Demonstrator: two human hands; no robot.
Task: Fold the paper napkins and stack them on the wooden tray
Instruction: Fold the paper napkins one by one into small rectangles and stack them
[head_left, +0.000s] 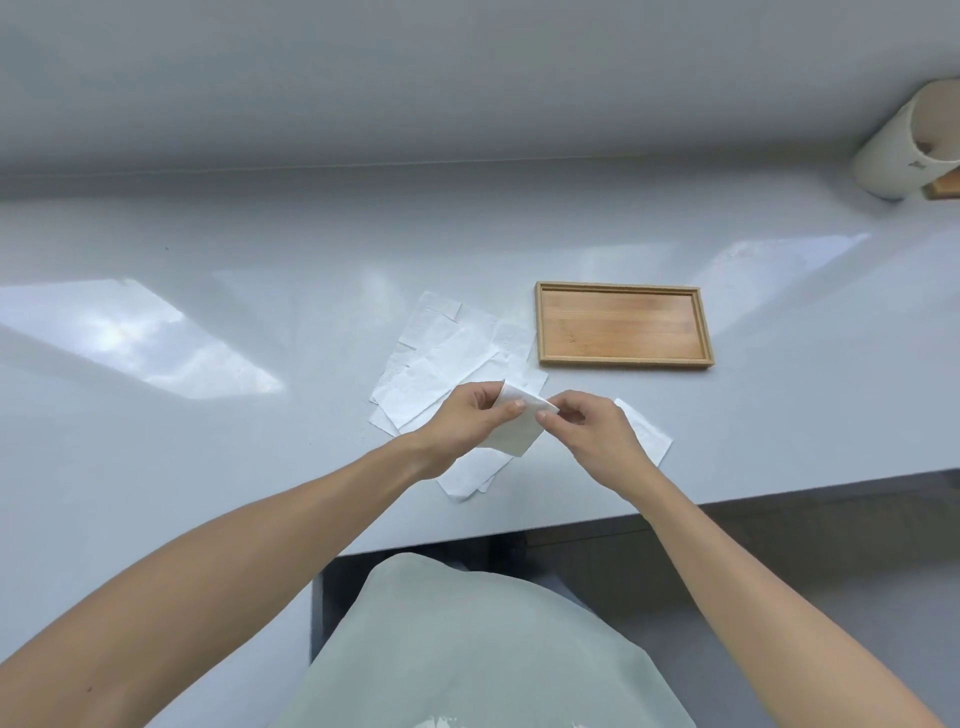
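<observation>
A white paper napkin (514, 431) is held above the counter between both hands. My left hand (467, 421) pinches its left upper edge and my right hand (592, 431) pinches its upper right corner. Several flat white napkins (441, 364) lie in a loose overlapping pile just beyond and under my hands. Another napkin (649, 434) lies partly hidden under my right hand. The wooden tray (623, 325) sits empty to the right of the pile, beyond my right hand.
The pale grey counter (208, 441) ends at a front edge (727, 501) close behind my hands. A white cylindrical holder (904, 150) stands at the far right corner beside a small wooden item (943, 187). The wall rises behind the counter.
</observation>
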